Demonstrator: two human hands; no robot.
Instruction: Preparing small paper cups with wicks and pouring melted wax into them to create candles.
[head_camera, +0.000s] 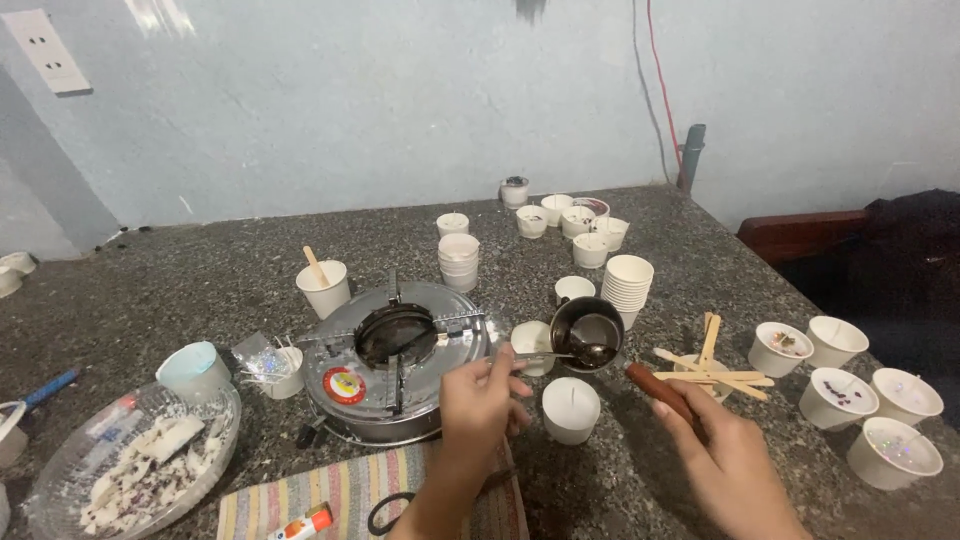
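Observation:
My left hand (482, 398) holds a metal spoon (585, 353) by its handle, with the bowl of the spoon inside a small dark pot (587, 330). My right hand (728, 455) grips the pot's reddish-brown handle (660, 392), holding the pot just above the stone counter. Directly below the pot stands a white paper cup (571, 408) with a wick in it. Another white cup (531, 338) sits behind the spoon. A round metal stove (392, 365) stands left of the hands.
Stacks of white paper cups (627, 285) (459, 260) and several filled cups (838, 396) ring the counter (200, 290). Wooden sticks (712, 365) lie across a cup at right. A clear dish of white wax chunks (140, 465) sits at left, a striped cloth (350, 495) near me.

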